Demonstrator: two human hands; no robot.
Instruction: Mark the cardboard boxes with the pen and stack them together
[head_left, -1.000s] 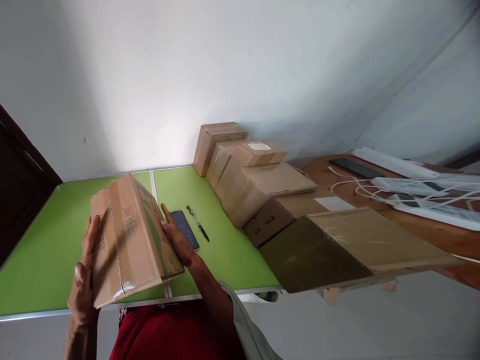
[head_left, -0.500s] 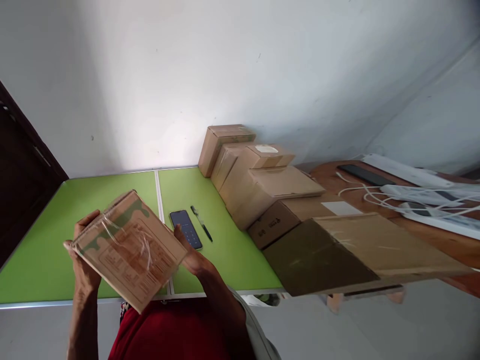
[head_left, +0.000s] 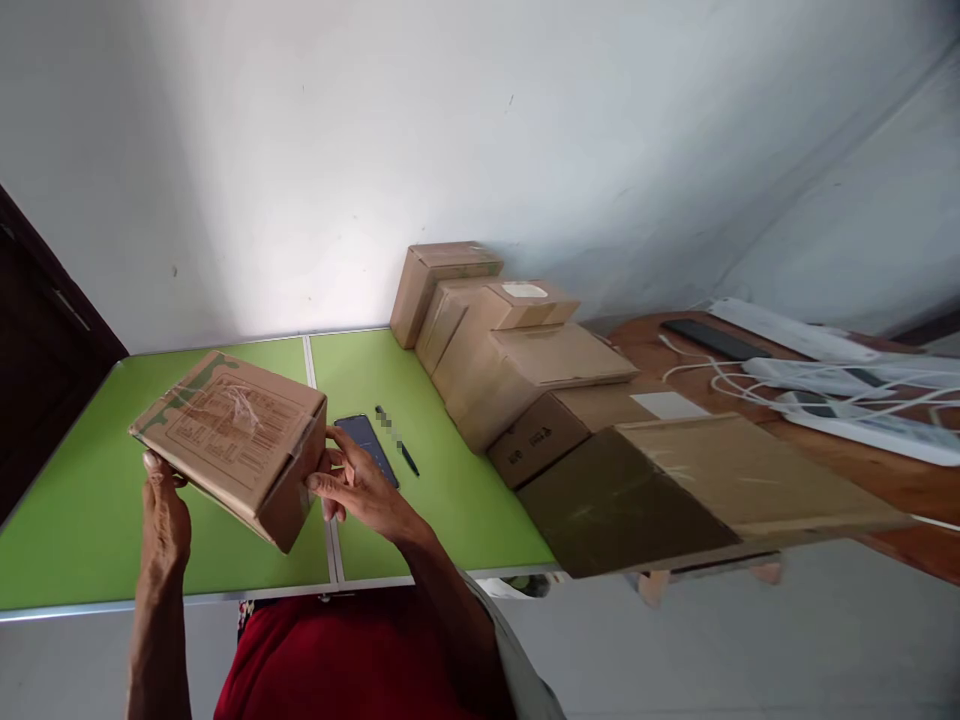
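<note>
Both hands, left hand [head_left: 166, 515] and right hand [head_left: 358, 487], hold the taped brown cardboard box [head_left: 232, 440], fingers closed on it, above the green counter [head_left: 442, 500]; it is still sealed, not set down.

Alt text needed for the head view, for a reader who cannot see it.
Two bare hands, left hand and right hand, hold a taped cardboard box tilted above a green table. A phone and pen lie beside it; a row of boxes stands right.
</note>
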